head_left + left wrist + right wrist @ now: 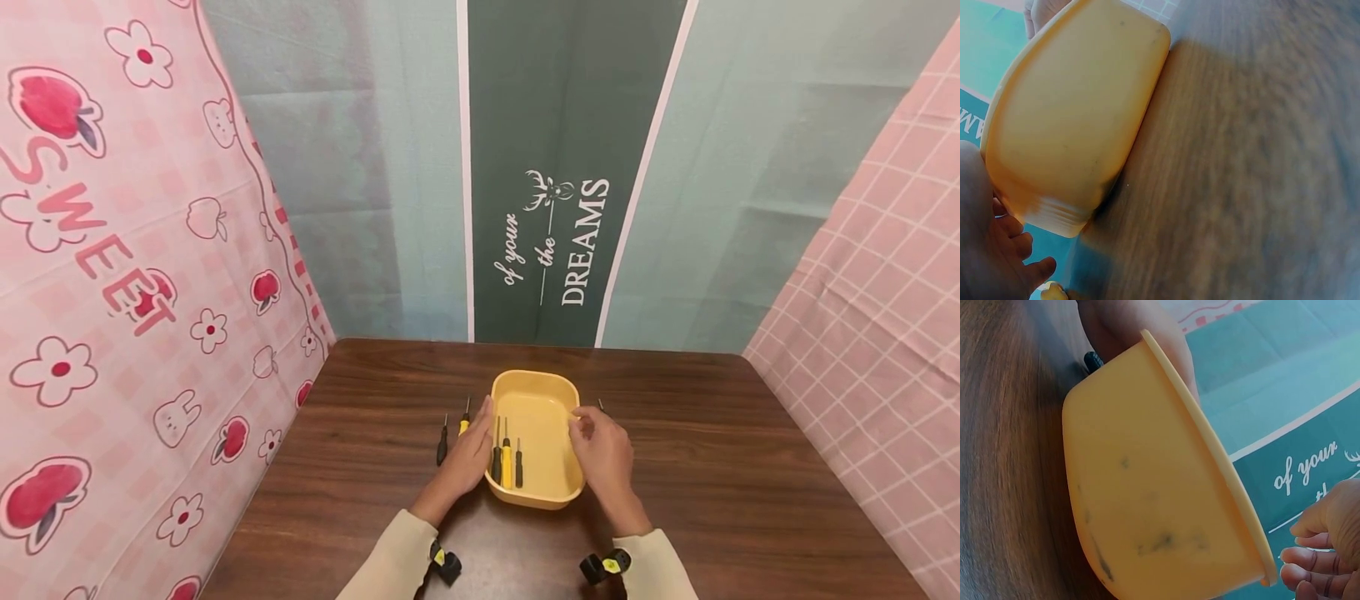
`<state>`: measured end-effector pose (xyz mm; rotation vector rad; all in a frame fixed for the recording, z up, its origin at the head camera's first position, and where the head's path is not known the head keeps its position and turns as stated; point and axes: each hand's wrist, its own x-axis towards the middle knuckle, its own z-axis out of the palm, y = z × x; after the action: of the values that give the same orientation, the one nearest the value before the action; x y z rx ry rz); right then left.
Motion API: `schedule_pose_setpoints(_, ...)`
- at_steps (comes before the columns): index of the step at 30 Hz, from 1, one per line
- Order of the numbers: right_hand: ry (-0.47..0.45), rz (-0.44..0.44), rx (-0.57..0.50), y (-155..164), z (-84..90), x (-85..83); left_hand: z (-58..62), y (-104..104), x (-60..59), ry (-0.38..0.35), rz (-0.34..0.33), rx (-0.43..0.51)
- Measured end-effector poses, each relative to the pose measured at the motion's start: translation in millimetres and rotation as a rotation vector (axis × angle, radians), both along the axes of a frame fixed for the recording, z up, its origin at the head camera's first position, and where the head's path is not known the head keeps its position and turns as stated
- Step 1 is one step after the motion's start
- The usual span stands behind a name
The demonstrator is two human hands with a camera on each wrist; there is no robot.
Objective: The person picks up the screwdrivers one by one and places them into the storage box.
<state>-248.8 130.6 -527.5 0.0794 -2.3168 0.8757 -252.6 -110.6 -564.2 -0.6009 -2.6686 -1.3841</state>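
A yellow plastic basin sits on the table between both hands. Inside it, along the left side, lie a black screwdriver, a yellow screwdriver and a smaller black screwdriver. My left hand rests against the basin's left side with extended fingers. At the right rim is my right hand, its fingers loosely bent and the fingertips right by the rim. Left of the basin lie another black screwdriver and a yellow-handled one, partly hidden by the left hand.
A thin dark shaft shows behind the right hand, the rest of it hidden. The brown wood-grain table is bounded by a green cloth at the back and pink cloths at both sides.
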Motion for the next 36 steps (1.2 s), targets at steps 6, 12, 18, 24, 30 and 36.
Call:
schedule_pose_setpoints(6,-0.034,-0.002,-0.014,6,3.4,-3.0,1.0,1,-1.0,-0.016,0.005,0.005)
schedule_pose_setpoints(12,-0.039,-0.017,-0.013,12,3.8,-3.9,-0.5,2,-1.1,-0.027,0.011,0.000)
schedule_pose_setpoints(18,-0.062,-0.043,-0.031,18,2.5,-4.0,0.7,1,-1.1,-0.024,0.014,0.004)
schedule_pose_setpoints(24,-0.111,-0.059,-0.031,23,-0.1,-4.8,1.0,1,-1.0,-0.013,0.012,0.011)
schedule_pose_setpoints(30,-0.134,-0.075,-0.028,29,-1.7,-4.5,0.1,1,-0.7,-0.021,0.014,0.010)
schedule_pose_setpoints(36,-0.165,-0.105,-0.026,35,-4.2,-5.4,1.3,1,-0.5,-0.020,0.019,0.004)
